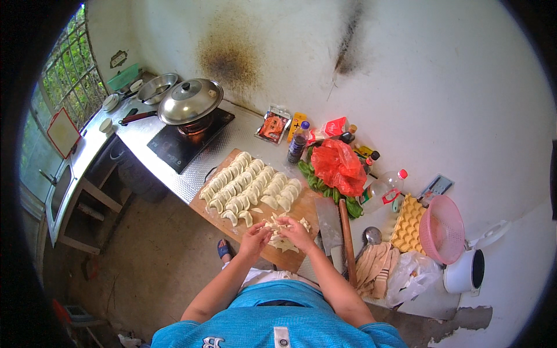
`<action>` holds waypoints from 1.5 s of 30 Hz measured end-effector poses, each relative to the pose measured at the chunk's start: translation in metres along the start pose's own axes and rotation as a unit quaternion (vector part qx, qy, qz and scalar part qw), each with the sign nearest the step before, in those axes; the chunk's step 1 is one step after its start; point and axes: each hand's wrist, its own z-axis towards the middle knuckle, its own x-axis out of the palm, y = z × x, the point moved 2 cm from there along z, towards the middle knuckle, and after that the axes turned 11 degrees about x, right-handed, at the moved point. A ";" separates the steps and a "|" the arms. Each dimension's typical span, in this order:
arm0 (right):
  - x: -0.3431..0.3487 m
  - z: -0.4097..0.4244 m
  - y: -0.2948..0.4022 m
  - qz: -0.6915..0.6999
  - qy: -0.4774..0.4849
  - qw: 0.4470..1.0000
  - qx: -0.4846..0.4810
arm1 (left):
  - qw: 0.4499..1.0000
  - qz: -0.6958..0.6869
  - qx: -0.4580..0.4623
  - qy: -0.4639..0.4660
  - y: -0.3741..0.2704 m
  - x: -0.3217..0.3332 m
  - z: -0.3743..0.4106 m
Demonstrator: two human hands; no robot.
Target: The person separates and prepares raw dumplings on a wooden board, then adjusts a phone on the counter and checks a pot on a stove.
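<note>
My left hand (256, 240) and my right hand (296, 234) are close together over the near end of a wooden cutting board (222, 222). Their fingers are bent and almost meet above a heap of pale dough scraps (283, 244). Whether a bit of dough is pinched between the fingertips cannot be made out, as the scraps behind have the same colour. Rows of folded raw dumplings (248, 182) cover the far part of the board. A broad cleaver (329, 226) lies at the board's right edge, beside a wooden rolling pin (347, 239).
Left of the board, a lidded wok (190, 102) sits on an induction cooktop (178, 152). Green peppers (311, 176), a red plastic bag (339, 167) and bottles (297, 145) stand along the wall. At right are a ladle (372, 235), gloves (376, 265), egg trays (407, 224) and a pink colander (441, 230).
</note>
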 end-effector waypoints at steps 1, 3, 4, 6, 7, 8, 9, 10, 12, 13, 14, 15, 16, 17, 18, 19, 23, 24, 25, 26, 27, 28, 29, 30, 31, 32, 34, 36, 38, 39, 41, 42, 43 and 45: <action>0.000 0.001 -0.001 -0.016 -0.011 1.000 -0.017 | 1.000 -0.010 -0.001 -0.006 0.000 0.000 0.000; 0.001 0.002 -0.001 -0.107 -0.035 0.991 -0.070 | 1.000 -0.015 0.002 0.003 0.000 -0.001 0.001; 0.001 0.002 -0.001 -0.152 -0.046 0.983 -0.096 | 1.000 -0.009 0.006 0.016 0.000 -0.002 0.001; 0.001 0.004 -0.005 -0.145 -0.053 0.986 -0.063 | 1.000 -0.008 0.008 0.025 -0.001 -0.001 0.001; 0.000 0.005 -0.007 -0.141 -0.057 0.987 -0.047 | 1.000 -0.012 0.005 0.020 -0.001 0.001 0.001; -0.001 0.006 -0.009 -0.126 -0.059 0.990 -0.036 | 1.000 -0.016 0.002 0.014 -0.002 0.003 0.000; -0.002 0.006 -0.010 -0.112 -0.061 0.992 -0.025 | 1.000 -0.019 -0.001 0.021 -0.001 0.001 0.001; -0.003 0.006 -0.011 -0.097 -0.062 0.993 -0.014 | 0.999 -0.023 -0.004 0.028 -0.001 -0.001 0.002; -0.006 0.008 -0.014 -0.084 -0.074 0.993 -0.029 | 0.999 -0.031 -0.006 0.028 -0.001 -0.003 0.003; -0.008 0.010 -0.017 -0.077 -0.080 0.993 -0.036 | 0.999 -0.035 -0.004 0.021 -0.001 -0.001 0.002; -0.010 0.011 -0.021 -0.072 -0.091 0.992 -0.040 | 0.999 -0.039 -0.002 0.014 -0.001 0.000 0.001; -0.012 0.012 -0.024 -0.067 -0.102 0.992 -0.044 | 0.999 -0.039 -0.003 0.007 -0.001 0.000 0.001; -0.013 0.013 -0.026 -0.063 -0.113 0.990 -0.048 | 0.999 -0.039 -0.004 0.000 -0.002 0.000 0.001; -0.015 0.015 -0.029 -0.048 -0.127 0.989 -0.053 | 0.999 -0.040 -0.005 -0.007 -0.002 0.000 0.001; -0.017 0.017 -0.031 -0.034 -0.142 0.988 -0.057 | 0.999 -0.039 -0.003 -0.010 -0.001 -0.002 0.001; -0.019 0.019 -0.033 -0.019 -0.156 0.986 -0.062 | 0.999 -0.037 -0.001 -0.014 -0.001 -0.003 0.002; -0.026 0.018 -0.033 0.138 -0.157 0.977 -0.038 | 0.999 -0.042 0.007 -0.024 -0.003 -0.009 0.003; -0.022 0.013 -0.022 0.160 -0.163 0.973 -0.036 | 0.998 -0.041 0.009 -0.036 -0.003 -0.012 0.003; -0.021 0.009 -0.017 0.184 -0.172 0.967 -0.036 | 0.998 -0.039 0.009 -0.044 -0.004 -0.012 0.003; -0.021 0.008 -0.015 0.181 -0.175 0.967 -0.040 | 0.998 -0.037 0.008 -0.052 -0.004 -0.012 0.003; -0.022 0.006 -0.014 0.179 -0.178 0.967 -0.045 | 0.998 -0.039 0.013 -0.043 -0.004 -0.013 0.003; -0.022 0.005 -0.012 0.177 -0.181 0.966 -0.049 | 0.998 -0.041 0.019 -0.035 -0.003 -0.014 0.003; -0.021 0.004 -0.012 0.208 -0.159 0.965 -0.034 | 0.998 -0.044 0.024 -0.026 -0.003 -0.015 0.004; -0.017 0.001 -0.007 0.238 -0.135 0.962 -0.018 | 0.998 -0.046 0.024 -0.026 -0.002 -0.015 0.005; -0.014 -0.002 -0.003 0.268 -0.111 0.957 -0.002 | 0.998 -0.048 0.025 -0.026 0.000 -0.016 0.005; -0.012 -0.002 -0.001 0.302 -0.089 0.949 0.006 | 0.998 -0.050 0.025 -0.026 0.000 -0.017 0.006; -0.006 -0.003 0.002 0.371 -0.046 0.927 0.019 | 0.999 -0.029 0.037 0.018 0.002 -0.018 0.007; 0.000 -0.006 0.005 0.341 -0.038 0.937 0.063 | 0.998 -0.005 0.047 0.044 0.001 -0.015 0.006; 0.006 -0.006 0.006 0.254 -0.032 0.963 0.078 | 0.997 0.023 0.055 0.050 0.000 -0.007 0.003; 0.010 -0.005 0.004 0.182 -0.031 0.980 0.070 | 0.997 0.024 0.060 0.052 -0.001 -0.003 0.001; 0.014 -0.003 0.004 0.068 -0.031 0.996 0.044 | 0.996 0.025 0.070 0.057 -0.002 0.003 -0.003; 0.016 -0.003 0.004 0.028 -0.030 0.999 0.026 | 0.995 0.027 0.070 0.064 -0.001 0.000 -0.002; 0.017 -0.002 0.005 -0.013 -0.030 0.999 0.008 | 0.995 0.029 0.070 0.070 0.001 -0.002 -0.002; 0.017 0.000 0.003 -0.041 -0.045 0.998 -0.014 | 0.996 0.022 0.054 0.071 0.000 -0.001 -0.002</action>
